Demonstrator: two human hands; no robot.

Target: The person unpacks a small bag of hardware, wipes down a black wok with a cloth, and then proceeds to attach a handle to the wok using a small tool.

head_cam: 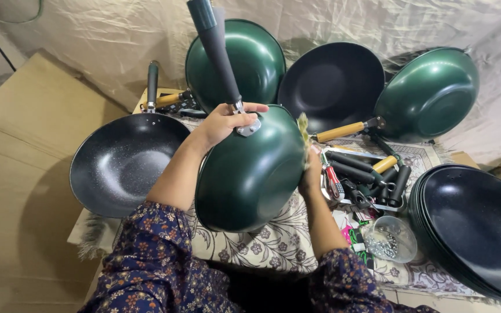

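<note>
One green pan (250, 174) is sitting mid-scene, bottom up: left hand (222, 122) is gripping its handle base, right hand (310, 174) is pressing a cloth (304, 128) on it. Three pans are leaning at the far wall (117, 35).

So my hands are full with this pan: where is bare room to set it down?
Bare patterned cloth lies under the held green pan, between the black pan and the screw bowl. The right side is crowded: loose handles, stacked pans.
</note>
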